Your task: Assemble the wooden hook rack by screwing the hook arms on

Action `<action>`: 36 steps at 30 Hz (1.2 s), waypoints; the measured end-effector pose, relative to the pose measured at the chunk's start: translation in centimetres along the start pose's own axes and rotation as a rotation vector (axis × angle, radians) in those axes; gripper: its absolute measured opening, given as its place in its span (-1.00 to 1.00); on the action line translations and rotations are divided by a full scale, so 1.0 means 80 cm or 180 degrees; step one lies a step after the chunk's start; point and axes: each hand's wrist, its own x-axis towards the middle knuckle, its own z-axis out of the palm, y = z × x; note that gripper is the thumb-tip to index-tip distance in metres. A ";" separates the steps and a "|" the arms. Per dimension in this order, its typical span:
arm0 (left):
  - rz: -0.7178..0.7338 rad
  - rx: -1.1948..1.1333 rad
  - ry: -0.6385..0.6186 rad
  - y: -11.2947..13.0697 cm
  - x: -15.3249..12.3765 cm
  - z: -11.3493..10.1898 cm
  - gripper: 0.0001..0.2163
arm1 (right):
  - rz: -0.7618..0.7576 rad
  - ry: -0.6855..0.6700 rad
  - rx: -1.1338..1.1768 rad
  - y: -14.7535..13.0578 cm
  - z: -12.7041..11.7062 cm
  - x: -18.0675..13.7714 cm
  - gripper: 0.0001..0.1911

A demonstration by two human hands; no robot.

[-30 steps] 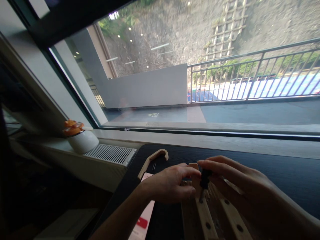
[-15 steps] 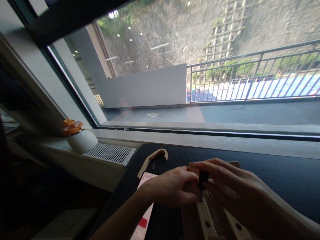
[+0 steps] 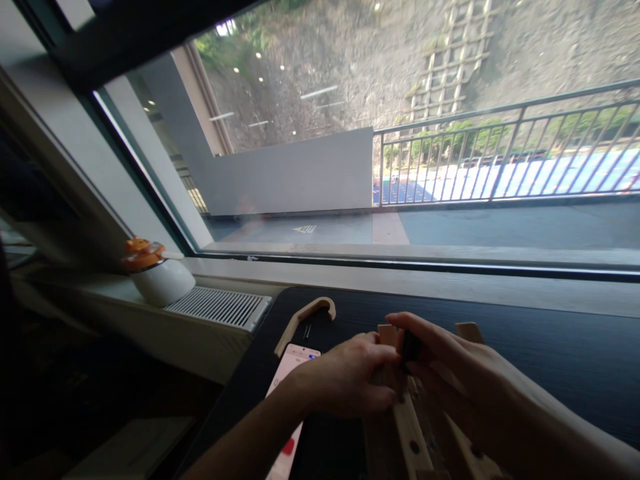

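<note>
My left hand point(image 3: 357, 373) is closed around the far end of a pale wooden bar point(image 3: 414, 437) with dark round holes along it. In my right hand point(image 3: 465, 373), the thumb and fingers pinch a short black tool point(image 3: 411, 348), perhaps a screwdriver handle. It stands over the bar, close to my left fingertips; its lower end is hidden. A second wooden bar point(image 3: 473, 447) with a hole runs beneath my right hand, and a wooden end point(image 3: 469, 331) shows beyond that hand.
A curved wooden piece point(image 3: 306, 320) and two thin metal pins point(image 3: 307, 331) lie on the dark table point(image 3: 550, 347). A lit phone point(image 3: 287, 380) is partly under my left forearm. A white pot with an orange top point(image 3: 163, 280) stands on the sill by the vent point(image 3: 225, 307).
My right hand has shifted slightly, its fingers turning with the black tool, which leans a little more to the right. My left hand stays nearly in place.
</note>
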 end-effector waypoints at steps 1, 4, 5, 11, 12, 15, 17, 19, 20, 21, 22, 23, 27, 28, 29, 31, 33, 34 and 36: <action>0.0003 0.0020 0.0025 -0.001 0.001 0.001 -0.92 | 0.0003 0.0052 -0.0010 0.001 0.001 0.001 -0.49; -0.0015 0.0012 0.0030 -0.004 0.002 0.005 -0.90 | -0.0068 0.0055 0.0068 -0.005 -0.002 0.008 -0.53; -0.0023 -0.0012 0.0019 -0.004 0.002 0.006 -0.87 | -0.0113 0.0034 0.0111 -0.008 -0.004 0.010 -0.56; -0.0098 -0.0007 0.0008 -0.005 0.000 0.009 -0.81 | -0.0336 0.0307 -0.0524 -0.021 -0.023 0.016 -0.53; -0.0103 0.0000 0.0015 -0.005 0.000 0.009 -0.81 | -0.0312 0.0306 -0.0543 -0.022 -0.027 0.015 -0.51; -0.0109 0.0016 0.0033 -0.006 -0.001 0.009 -0.82 | -0.0231 0.0137 -0.0399 -0.024 -0.033 0.011 -0.52; -0.0151 0.0017 0.0019 -0.007 -0.001 0.010 -0.81 | -0.0217 0.0107 -0.0247 -0.026 -0.034 0.008 -0.57; -0.0206 0.0023 0.0001 -0.007 -0.001 0.010 -0.80 | -0.0137 0.0171 -0.0135 -0.027 -0.033 0.006 -0.62; -0.0225 0.0041 -0.0003 -0.007 -0.001 0.010 -0.79 | -0.0064 0.0187 -0.0103 -0.027 -0.032 0.006 -0.65; -0.0231 0.0065 -0.0011 -0.007 0.000 0.010 -0.78 | 0.0012 0.0180 -0.0093 -0.027 -0.031 0.005 -0.69; -0.0228 0.0089 -0.0020 -0.007 0.000 0.010 -0.78 | 0.0070 0.0161 -0.0091 -0.026 -0.031 0.005 -0.72; -0.0220 0.0106 -0.0028 -0.007 0.000 0.009 -0.79 | 0.0105 0.0125 -0.0103 -0.025 -0.030 0.005 -0.75; -0.0200 0.0093 -0.0013 -0.006 0.000 0.010 -0.81 | -0.0092 0.0130 -0.0192 -0.024 -0.033 0.009 -0.71; -0.0195 0.0083 0.0000 -0.006 0.000 0.010 -0.81 | -0.0182 0.0154 -0.0212 -0.025 -0.034 0.011 -0.69; -0.0199 0.0075 0.0005 -0.007 -0.001 0.010 -0.80 | -0.0254 0.0167 -0.0227 -0.027 -0.035 0.012 -0.69; -0.0246 0.0070 -0.0005 -0.007 -0.001 0.010 -0.79 | -0.0306 0.0147 -0.0237 -0.029 -0.037 0.013 -0.69; -0.0317 0.0061 -0.0022 -0.007 -0.001 0.010 -0.79 | -0.0273 0.0091 -0.0222 -0.031 -0.038 0.012 -0.68; -0.0337 0.0057 -0.0032 -0.007 -0.002 0.009 -0.79 | -0.0239 0.0072 -0.0193 -0.031 -0.038 0.011 -0.67; -0.0317 0.0044 -0.0037 -0.007 -0.002 0.009 -0.80 | -0.0207 0.0078 -0.0138 -0.031 -0.040 0.010 -0.66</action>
